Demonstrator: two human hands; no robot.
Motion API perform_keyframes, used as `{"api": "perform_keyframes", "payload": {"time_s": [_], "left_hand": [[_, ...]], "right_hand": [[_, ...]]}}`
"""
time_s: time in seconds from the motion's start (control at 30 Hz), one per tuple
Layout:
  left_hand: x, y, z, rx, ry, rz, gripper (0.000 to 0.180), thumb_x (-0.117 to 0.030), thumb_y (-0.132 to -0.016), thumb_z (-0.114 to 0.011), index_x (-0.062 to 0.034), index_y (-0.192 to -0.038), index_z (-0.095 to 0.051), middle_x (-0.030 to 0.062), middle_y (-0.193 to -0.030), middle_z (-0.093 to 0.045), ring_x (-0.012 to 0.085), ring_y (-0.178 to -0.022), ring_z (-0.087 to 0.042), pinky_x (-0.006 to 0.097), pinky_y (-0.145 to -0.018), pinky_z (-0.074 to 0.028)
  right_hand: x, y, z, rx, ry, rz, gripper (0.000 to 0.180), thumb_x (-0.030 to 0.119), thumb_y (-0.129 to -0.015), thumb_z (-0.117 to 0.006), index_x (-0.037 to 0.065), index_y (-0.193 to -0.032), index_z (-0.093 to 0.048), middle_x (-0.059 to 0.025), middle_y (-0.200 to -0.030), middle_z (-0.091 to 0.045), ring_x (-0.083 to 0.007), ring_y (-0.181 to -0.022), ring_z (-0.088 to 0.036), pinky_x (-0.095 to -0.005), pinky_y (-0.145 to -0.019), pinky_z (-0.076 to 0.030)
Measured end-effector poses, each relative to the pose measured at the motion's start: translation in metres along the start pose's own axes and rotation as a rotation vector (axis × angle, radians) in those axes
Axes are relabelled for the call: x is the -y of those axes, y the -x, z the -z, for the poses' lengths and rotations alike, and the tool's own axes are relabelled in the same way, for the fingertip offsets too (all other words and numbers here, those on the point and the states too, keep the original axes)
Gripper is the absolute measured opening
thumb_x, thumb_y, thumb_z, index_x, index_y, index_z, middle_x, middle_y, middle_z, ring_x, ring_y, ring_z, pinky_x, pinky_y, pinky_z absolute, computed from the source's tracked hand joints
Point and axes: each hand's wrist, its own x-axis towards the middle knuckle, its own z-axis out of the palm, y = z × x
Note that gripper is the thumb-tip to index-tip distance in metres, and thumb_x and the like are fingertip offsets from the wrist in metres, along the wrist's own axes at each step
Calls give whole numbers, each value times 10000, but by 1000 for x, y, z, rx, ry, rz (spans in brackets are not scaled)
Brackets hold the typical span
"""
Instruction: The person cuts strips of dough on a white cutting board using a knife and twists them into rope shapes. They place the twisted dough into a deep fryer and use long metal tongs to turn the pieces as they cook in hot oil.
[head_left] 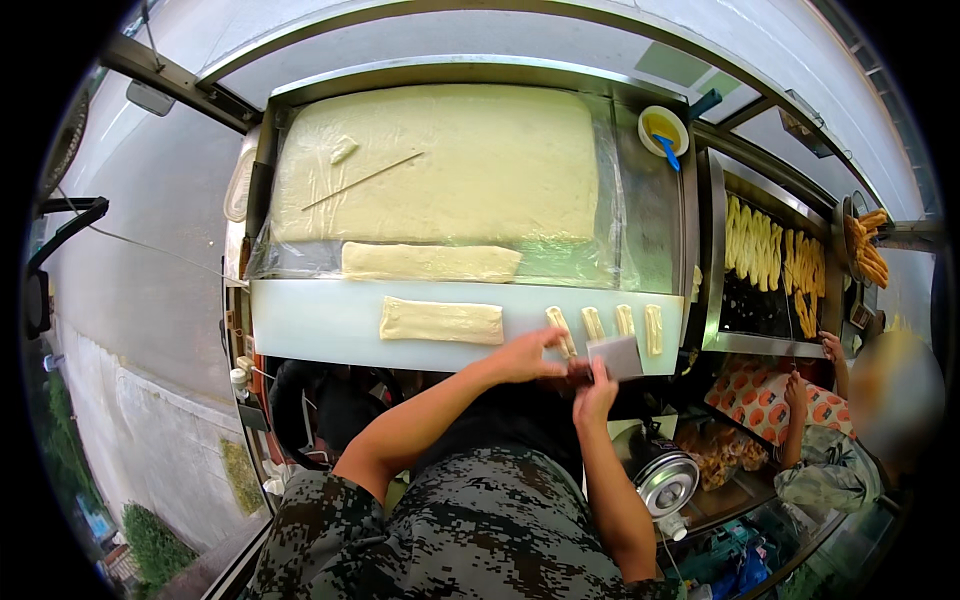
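Observation:
My right hand (595, 398) is closed around the dark handle of a wide, flat metal blade, perhaps a cleaver or dough cutter (618, 357). The blade hangs over the front edge of the white board (310, 330). My left hand (525, 357) reaches in beside it, thumb and fingers apart, fingertips at a short dough strip (562, 334). Whether they touch that strip I cannot tell. Several more strips (654, 330) lie to its right. A longer rectangular piece of dough (441, 320) rests on the board left of my hands.
Behind the board, a large dough slab (450, 150) lies under clear film with a thin stick (362, 181) on top. A bowl of yellow liquid (662, 128) holds a blue-handled utensil. At right, a co-worker's hands (796, 390) work by a fryer (755, 310) of dough sticks.

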Motion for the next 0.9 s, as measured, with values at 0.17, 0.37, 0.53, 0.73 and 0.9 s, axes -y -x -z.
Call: {"api": "perform_keyframes", "payload": {"time_s": [0.17,0.37,0.53,0.73,0.9], "left_hand": [[34,5,69,-483,-237,49,308,-14,-801,-537,-70,-1100,-583,179,-983,-650,365,-915,-625,448,-787,-495],[80,6,279,-633,-988,97,340,-31,-744,-589,-112,-1070,-635,149,-971,-667,347,-898,-627,458,-793,-493],[31,-29,245,-974,-1235,-54,386,-99,-745,-696,-73,-1123,-620,149,-1112,-619,345,-1058,-563,427,-944,-435],[-1,-118,15,-245,-419,-153,384,-213,-803,-727,-48,-1136,-630,140,-1049,-660,280,-964,-627,390,-841,-500],[-42,-196,-111,-40,-682,5,336,-304,-775,-712,-43,-982,-667,147,-982,-661,310,-959,-610,435,-819,-494]], "right_hand": [[8,1,-64,240,819,385,398,215,-854,-686,-6,-1170,-589,-116,-990,-663,-202,-907,-641,-304,-832,-498],[-7,-4,38,28,759,220,225,111,-831,-687,-26,-1007,-658,-65,-837,-681,-125,-753,-640,-255,-708,-514],[2,-18,123,-266,681,166,176,114,-840,-675,-22,-952,-667,-36,-816,-672,-86,-664,-594,-242,-630,-498],[38,-72,146,-418,364,112,222,112,-887,-632,-22,-1063,-625,-14,-819,-623,-78,-658,-568,-210,-551,-477],[56,-92,151,-395,357,-5,290,127,-884,-639,-33,-1123,-605,-22,-849,-635,-80,-671,-577,-213,-554,-485]]}}
